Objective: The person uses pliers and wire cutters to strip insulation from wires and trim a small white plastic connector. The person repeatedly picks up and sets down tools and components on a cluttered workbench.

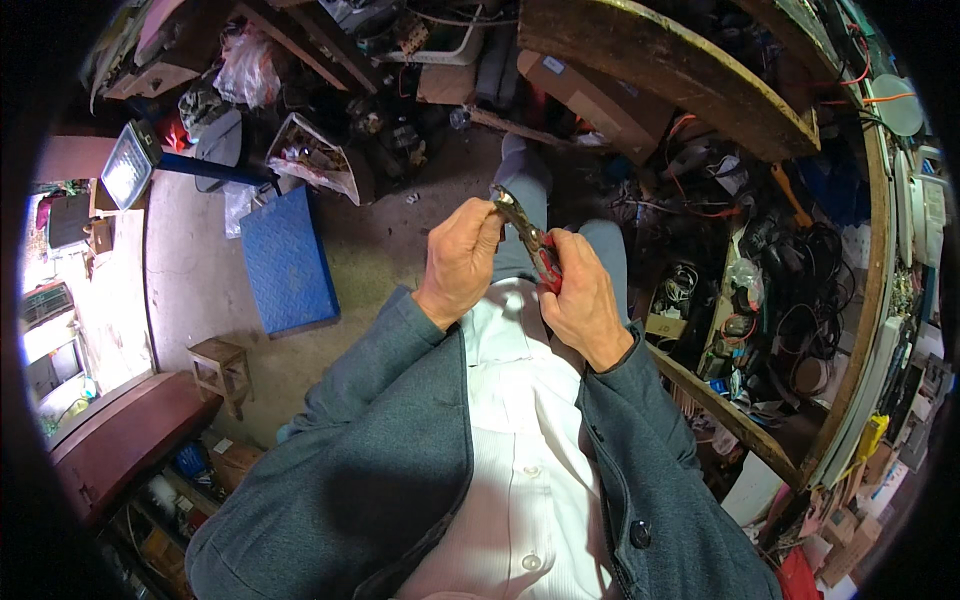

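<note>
Both of my hands are raised in front of my body, above my legs. My right hand point(583, 300) is wrapped round the red grip of a worn, dark metal pair of pliers point(522, 222). Their jaws point up and to the left. Close against the jaw end, my left hand point(460, 262) is closed in a pinch, thumb against the curled fingers. A small, shiny, light spot shows at the jaws, beside those fingertips. What the left fingers hold, if anything, is too small or hidden to name.
At left stand a blue platform scale point(288, 260), a small wooden stool point(221, 370) and a lit lamp point(128, 165). A white bin of scraps point(318, 165) sits farther off. Wooden shelving point(670, 70) with cables and boxes point(590, 105) crowds the right side.
</note>
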### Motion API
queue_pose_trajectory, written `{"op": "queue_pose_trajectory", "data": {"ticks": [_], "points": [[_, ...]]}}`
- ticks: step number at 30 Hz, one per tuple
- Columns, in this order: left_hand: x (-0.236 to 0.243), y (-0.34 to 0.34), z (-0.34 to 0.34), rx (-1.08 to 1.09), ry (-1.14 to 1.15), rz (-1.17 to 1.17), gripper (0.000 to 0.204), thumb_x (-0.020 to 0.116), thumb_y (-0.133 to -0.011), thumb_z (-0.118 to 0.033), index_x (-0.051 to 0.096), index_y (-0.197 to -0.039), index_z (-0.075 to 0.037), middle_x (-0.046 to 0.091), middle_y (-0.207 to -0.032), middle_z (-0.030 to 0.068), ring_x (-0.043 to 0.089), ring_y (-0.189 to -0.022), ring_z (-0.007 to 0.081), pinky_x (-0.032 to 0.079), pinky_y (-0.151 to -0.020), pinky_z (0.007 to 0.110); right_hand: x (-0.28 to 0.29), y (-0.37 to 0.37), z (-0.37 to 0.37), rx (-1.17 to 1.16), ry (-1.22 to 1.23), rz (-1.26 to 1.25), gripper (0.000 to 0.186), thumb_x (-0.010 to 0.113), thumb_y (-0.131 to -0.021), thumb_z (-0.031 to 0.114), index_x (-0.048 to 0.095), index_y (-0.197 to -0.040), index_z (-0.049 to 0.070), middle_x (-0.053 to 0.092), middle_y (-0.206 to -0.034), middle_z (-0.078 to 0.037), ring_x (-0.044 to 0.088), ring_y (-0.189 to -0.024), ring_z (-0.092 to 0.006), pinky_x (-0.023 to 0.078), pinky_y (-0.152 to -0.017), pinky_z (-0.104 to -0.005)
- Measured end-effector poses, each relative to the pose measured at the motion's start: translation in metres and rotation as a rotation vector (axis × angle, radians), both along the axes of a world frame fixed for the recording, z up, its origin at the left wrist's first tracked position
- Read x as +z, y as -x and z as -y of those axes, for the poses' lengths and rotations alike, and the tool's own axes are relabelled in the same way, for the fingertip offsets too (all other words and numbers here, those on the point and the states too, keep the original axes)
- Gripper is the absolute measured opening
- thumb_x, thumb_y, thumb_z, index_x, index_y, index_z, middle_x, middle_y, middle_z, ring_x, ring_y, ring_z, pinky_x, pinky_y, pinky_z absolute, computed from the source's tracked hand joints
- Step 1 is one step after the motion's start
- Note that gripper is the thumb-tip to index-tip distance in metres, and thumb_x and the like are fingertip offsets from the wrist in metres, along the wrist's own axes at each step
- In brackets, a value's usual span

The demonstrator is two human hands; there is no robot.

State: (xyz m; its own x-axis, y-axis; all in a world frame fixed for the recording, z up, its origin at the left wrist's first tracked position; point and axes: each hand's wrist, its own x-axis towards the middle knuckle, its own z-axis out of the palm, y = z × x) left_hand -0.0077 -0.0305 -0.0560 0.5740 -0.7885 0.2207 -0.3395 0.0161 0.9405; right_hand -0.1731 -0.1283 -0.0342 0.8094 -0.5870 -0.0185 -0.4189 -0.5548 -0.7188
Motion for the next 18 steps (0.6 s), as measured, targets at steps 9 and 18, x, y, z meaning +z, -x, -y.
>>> {"op": "queue_pose_trajectory", "data": {"ticks": [9,18], "points": [[-0.003,0.006,-0.0016,-0.028,0.001,-0.085,0.017,0.058,-0.104,-0.013,0.06,-0.094,0.001,0.054,-0.071,0.0077,0.053,-0.059,0.0162,0.043,-0.054,0.031,-0.0011,0.0072,0.0069,0.0,-0.07,-0.006,0.029,0.06,-0.074,-0.003,0.048,-0.1,0.0,0.054,-0.087,-0.021,0.056,-0.078,-0.0436,0.046,-0.07,-0.0515],[-0.0006,0.007,-0.0054,-0.028,-0.049,-0.158,0.024,0.055,-0.107,-0.019,0.062,-0.095,0.002,0.059,-0.072,0.003,0.054,-0.061,0.0087,0.047,-0.056,0.026,-0.0078,0.0081,0.0036,-0.036,-0.033,-0.024,0.027,0.062,-0.076,-0.006,0.054,-0.101,-0.001,0.059,-0.087,-0.023,0.061,-0.078,-0.046,0.049,-0.068,-0.0464]]}}
